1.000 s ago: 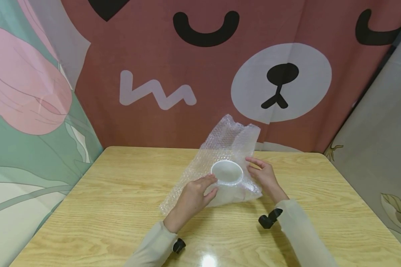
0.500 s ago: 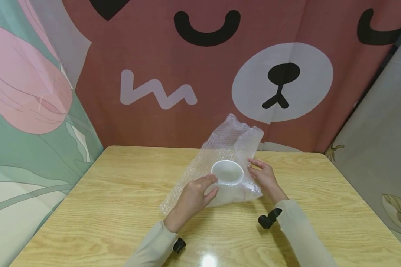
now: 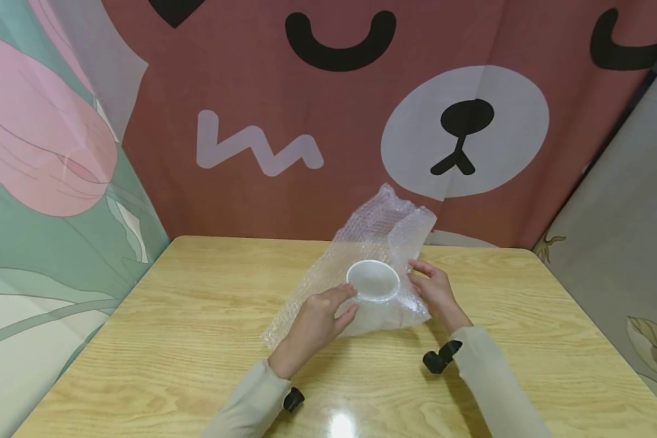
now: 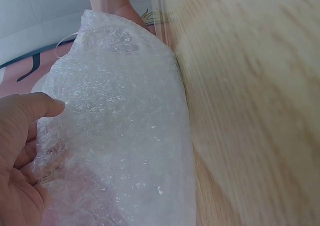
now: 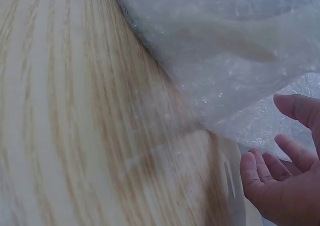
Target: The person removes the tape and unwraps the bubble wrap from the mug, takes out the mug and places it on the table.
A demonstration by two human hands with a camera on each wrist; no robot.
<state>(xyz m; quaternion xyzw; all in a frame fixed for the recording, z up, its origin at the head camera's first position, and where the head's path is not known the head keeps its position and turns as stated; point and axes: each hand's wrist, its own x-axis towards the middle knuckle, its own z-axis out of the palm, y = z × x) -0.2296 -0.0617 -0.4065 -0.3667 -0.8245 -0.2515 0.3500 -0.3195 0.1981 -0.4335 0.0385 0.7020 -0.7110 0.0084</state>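
A white, round-mouthed cup (image 3: 373,281) stands in clear bubble wrap (image 3: 356,243) in the middle of the table. My left hand (image 3: 319,316) holds the wrapped cup at its left side, fingers at the rim and thumb lower in front. In the left wrist view the thumb (image 4: 47,107) touches the bubbly surface, and the other fingers curl partly out of sight behind it. My right hand (image 3: 437,293) is at the wrap's right edge with fingertips close against the film. Its fingers look loosely bent in the right wrist view. Most of the cup's body is hidden by the wrap.
The wrap's upper end rises behind the cup towards the red bear-print curtain (image 3: 252,207). Below lies a wood-grain table (image 3: 197,322). A floral curtain (image 3: 44,243) hangs at left, a pale one (image 3: 618,243) at right. Small black cameras sit at both sleeve cuffs.
The upper end of the bubble wrap leans slightly further right than before. My right hand has shifted a little to the right; the left hand and cup stay almost in place.
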